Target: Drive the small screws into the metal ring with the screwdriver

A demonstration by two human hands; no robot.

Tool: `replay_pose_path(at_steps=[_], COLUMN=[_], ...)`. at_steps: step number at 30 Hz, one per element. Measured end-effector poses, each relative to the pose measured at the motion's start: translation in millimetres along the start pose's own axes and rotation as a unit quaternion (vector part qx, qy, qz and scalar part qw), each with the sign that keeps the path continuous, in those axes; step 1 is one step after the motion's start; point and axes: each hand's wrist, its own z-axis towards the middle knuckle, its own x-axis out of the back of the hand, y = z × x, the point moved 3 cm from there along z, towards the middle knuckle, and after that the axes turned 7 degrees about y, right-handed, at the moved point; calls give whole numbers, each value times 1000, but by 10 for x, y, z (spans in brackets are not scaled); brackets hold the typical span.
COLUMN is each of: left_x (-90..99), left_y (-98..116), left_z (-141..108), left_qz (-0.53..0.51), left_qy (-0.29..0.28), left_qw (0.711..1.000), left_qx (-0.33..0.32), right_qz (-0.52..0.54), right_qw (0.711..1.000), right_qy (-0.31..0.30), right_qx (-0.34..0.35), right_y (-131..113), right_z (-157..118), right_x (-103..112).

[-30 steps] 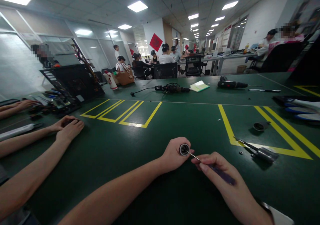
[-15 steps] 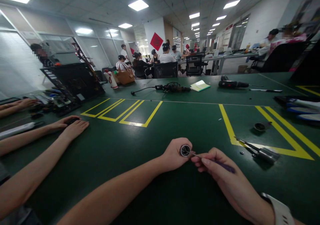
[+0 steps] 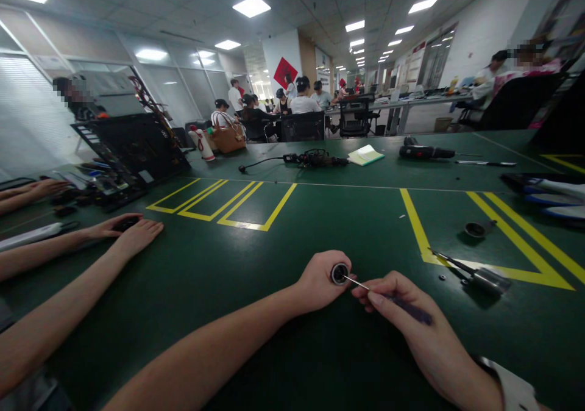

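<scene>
Toward near edge of green table (image 3: 256, 271), left hand (image 3: 315, 286) clenches metal cylinder (image 3: 339, 274), mouth facing wearer; right hand (image 3: 423, 335), fingers grasping screwdriver (image 3: 411, 310), angles shaft leftward to mouth.

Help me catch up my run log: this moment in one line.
left hand: holds dark round metal-rimmed part | right hand: holds slim purple-handled metal tool | tip: at part's opening, depth unclear

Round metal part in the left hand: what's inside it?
The tip of a thin-shafted tool, held in the right hand, appears to reach into the mouth of the round part. Dark inner shapes are too small to identify; anything deeper is hidden.
</scene>
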Motion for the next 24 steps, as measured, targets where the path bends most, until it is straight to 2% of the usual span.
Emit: replay_pose_path(at_steps=[7,13,17,20,24], left_x=[14,10,-4,-14,-8], left_y=[46,19,22,19,14], left_z=[-10,-13,-23,-25,-18], left_qz=[85,101,116,129,120], left_qy=[-37,-30,-44,-56,-45], left_qw=[995,993,990,988,991], left_qx=[-32,-44,-69,-66,-50], right_qz=[-7,1,-29,-64,-87], right_qw=[1000,999,999,998,996], right_qy=[2,17,4,-6,-1], right_qx=[21,28,27,23,29], right_y=[23,46,11,-31,-70], right_z=[-16,-23,-21,-26,-31], right_x=[59,89,55,31,28])
